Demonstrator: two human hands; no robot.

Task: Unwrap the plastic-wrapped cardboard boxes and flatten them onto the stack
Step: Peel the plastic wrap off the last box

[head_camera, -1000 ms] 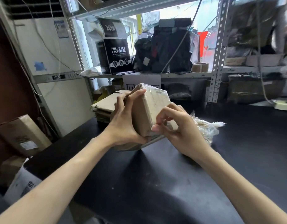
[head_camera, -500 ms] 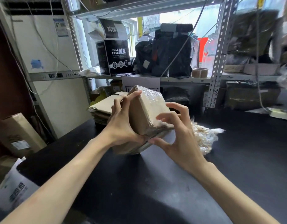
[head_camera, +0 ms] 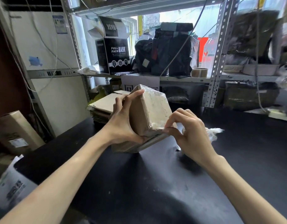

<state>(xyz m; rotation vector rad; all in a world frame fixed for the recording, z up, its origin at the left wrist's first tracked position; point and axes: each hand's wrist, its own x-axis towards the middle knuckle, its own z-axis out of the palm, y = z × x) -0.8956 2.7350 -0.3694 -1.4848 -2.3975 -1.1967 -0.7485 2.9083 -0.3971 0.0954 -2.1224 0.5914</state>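
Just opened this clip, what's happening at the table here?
A person is unwrapping a wrapped cardboard bundle over the black table. The left hand grips it tilted on edge, while the right hand pinches the plastic wrap at its lower corner. The wrap is not yet off. A stack of flattened cardboard sits behind, and crumpled plastic lies beyond the right hand.

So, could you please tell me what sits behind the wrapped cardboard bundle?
A stack of flattened cardboard lies on the table; the wrapped bundle and left hand hide its right side.
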